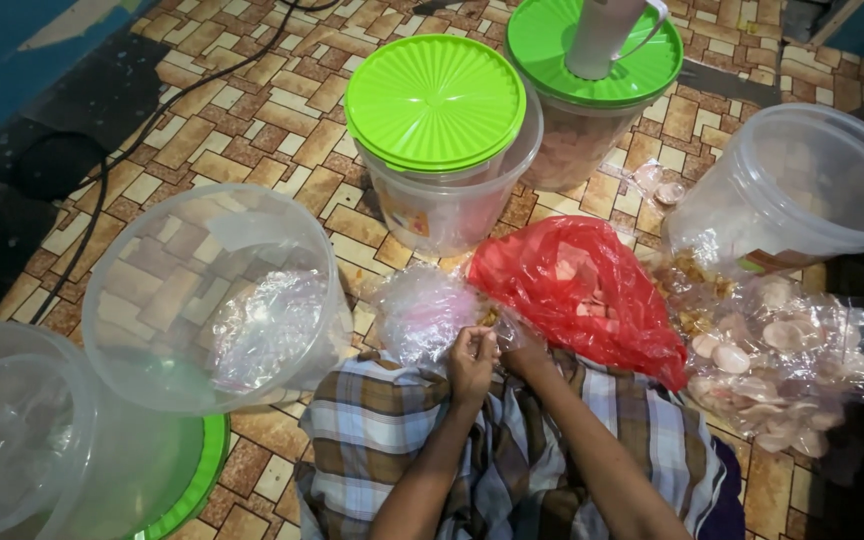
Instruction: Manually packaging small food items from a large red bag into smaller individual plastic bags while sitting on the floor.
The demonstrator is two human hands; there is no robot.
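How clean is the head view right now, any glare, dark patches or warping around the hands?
Head view: both hands, left hand and right hand, are dim but readable at the red bag; glare streaks the clear tub; left and right edges fall into shadow; wide-angle bending warps the tiled floor.

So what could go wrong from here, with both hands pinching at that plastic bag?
Both the left hand and right hand pinch the mouth of the clear plastic bag; thin film could tear. The red bag of crackers leans on the lap and might slip. The tipped clear bucket could roll.
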